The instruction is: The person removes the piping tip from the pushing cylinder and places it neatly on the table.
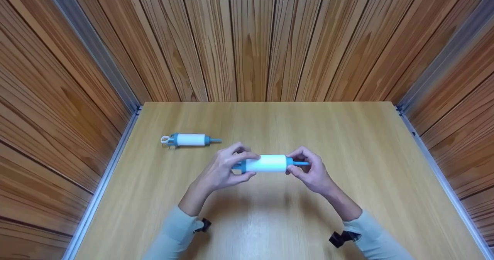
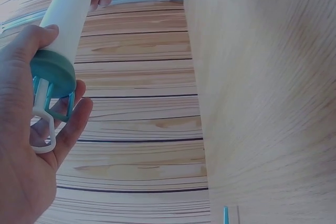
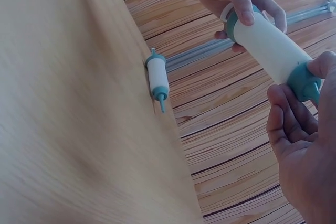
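Note:
Both hands hold a syringe-like tube (image 1: 270,163) with a white barrel, teal end caps and a thin teal nozzle, lying level above the table. My left hand (image 1: 225,166) grips the collar end, its thumb on the white barrel in the left wrist view. Behind the teal collar (image 2: 55,72), a white loop handle (image 2: 47,135) and a teal frame stick out by the palm. My right hand (image 1: 310,170) pinches the teal nozzle cap (image 3: 304,81) between thumb and fingers, with the nozzle pointing right in the head view.
A second syringe-like tube (image 1: 191,139) of the same look lies on the wooden table (image 1: 347,136), left of and beyond the hands, its nozzle toward the right. Wood-plank walls (image 1: 251,40) and metal rails (image 1: 104,198) border the table.

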{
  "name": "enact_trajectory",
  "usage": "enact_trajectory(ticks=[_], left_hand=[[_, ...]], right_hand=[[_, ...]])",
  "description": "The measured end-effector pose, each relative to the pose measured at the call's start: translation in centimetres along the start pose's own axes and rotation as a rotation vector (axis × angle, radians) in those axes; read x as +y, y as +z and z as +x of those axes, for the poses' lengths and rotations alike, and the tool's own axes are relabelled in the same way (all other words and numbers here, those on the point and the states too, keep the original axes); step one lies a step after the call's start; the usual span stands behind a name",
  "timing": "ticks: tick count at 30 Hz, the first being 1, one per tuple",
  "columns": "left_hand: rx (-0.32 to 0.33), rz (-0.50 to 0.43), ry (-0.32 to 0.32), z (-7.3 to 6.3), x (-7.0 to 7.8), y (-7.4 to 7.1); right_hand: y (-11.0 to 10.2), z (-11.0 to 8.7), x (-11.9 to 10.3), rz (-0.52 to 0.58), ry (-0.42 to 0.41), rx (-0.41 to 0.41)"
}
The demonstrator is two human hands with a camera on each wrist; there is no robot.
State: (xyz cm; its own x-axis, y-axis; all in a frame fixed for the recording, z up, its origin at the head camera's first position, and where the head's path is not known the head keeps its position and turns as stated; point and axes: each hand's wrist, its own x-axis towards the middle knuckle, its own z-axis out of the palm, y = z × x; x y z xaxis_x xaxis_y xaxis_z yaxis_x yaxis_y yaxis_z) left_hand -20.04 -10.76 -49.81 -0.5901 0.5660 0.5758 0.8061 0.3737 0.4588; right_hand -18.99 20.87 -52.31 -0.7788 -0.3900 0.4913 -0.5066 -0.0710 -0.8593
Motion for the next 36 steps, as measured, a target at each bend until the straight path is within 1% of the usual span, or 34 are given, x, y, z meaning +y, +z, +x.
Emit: enact_trajectory(ticks=[6, 12, 16, 21, 25, 32, 36], left_hand=[[-0.021, 0.004, -0.001, -0.08, 0.20, -0.11], [-0.038, 0.020, 0.004, -0.12, 0.27, -0.20], [-0.051, 0.015, -0.001, -0.11, 0.31, -0.23], [-0.064, -0.013, -0.017, -0.10, 0.38, -0.25], [-0.064, -0.037, -0.024, -0.08, 0.46, -0.23], [-0.051, -0.123, -0.055, -0.24, 0.44, -0.15], [-0.047, -0.125, -0.050, -0.26, 0.44, -0.07]], right_hand=[[0.05, -0.06, -0.13, -0.032, -0.017, -0.003], [-0.01, -0.02, -0.19, -0.033, -0.029, -0.015], [-0.03, -0.01, -0.33, -0.025, -0.026, -0.018], [-0.05, -0.05, -0.40, -0.025, -0.028, -0.025], [-0.09, -0.13, -0.32, -0.030, -0.048, -0.022], [-0.01, -0.15, -0.40, -0.062, -0.096, -0.011], [0.09, -0.14, -0.45, -0.068, -0.101, -0.008]])
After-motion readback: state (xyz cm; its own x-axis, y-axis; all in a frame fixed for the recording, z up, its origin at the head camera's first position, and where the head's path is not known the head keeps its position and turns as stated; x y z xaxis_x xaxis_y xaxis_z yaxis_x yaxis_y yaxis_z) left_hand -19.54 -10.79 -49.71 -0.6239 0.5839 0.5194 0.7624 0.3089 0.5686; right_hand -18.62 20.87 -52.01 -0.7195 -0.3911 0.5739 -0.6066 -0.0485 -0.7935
